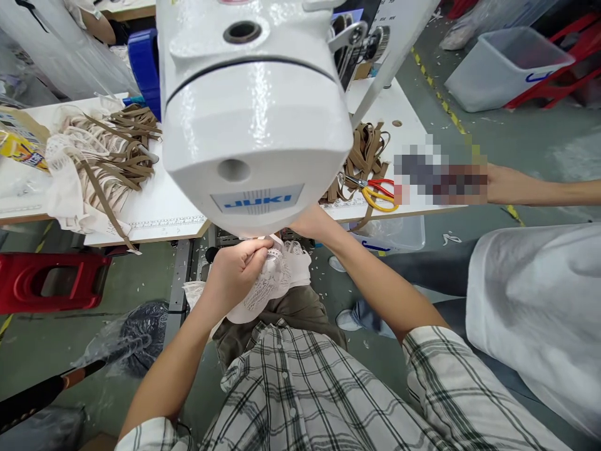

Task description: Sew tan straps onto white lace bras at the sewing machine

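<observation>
White lace fabric (268,285) hangs over my lap below the head of a white sewing machine (258,131). My left hand (240,269) is closed on the upper edge of this fabric, fingers curled in a pinch. Partly behind the machine head, my right hand (310,222) reaches in close to the same fabric; its fingers are hidden. The needle area is also out of sight behind the machine head.
Brown straps (369,150) and red-and-yellow-handled scissors (379,193) lie right of the machine. White lace pieces with brown straps (101,156) are piled left. A co-worker's arm (521,186) extends from the right. A red stool (54,282) stands at left.
</observation>
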Available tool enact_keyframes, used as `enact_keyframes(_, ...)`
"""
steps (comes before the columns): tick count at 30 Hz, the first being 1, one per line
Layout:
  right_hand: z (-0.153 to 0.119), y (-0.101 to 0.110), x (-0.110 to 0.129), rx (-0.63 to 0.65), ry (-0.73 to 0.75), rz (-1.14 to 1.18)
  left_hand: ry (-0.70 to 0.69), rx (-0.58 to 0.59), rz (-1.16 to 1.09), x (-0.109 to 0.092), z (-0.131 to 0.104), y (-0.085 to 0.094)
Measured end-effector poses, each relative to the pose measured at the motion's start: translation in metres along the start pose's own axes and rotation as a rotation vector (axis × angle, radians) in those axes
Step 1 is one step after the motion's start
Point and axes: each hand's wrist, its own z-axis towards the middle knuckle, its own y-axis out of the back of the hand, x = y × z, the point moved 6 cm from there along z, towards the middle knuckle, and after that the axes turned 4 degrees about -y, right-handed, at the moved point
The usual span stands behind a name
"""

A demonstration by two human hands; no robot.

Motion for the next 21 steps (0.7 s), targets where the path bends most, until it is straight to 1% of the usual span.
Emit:
enact_keyframes(7, 0.000, 0.000, -0.002, 0.010, -0.012, 0.011, -0.014, -0.024, 0.022, -0.004, 0.001, 0.001)
enact_keyframes(21, -0.003, 0.004, 0.004, -0.053, 0.019, 0.061, -0.052, -0.135, 0.151, -0.008, -0.012, -0.001)
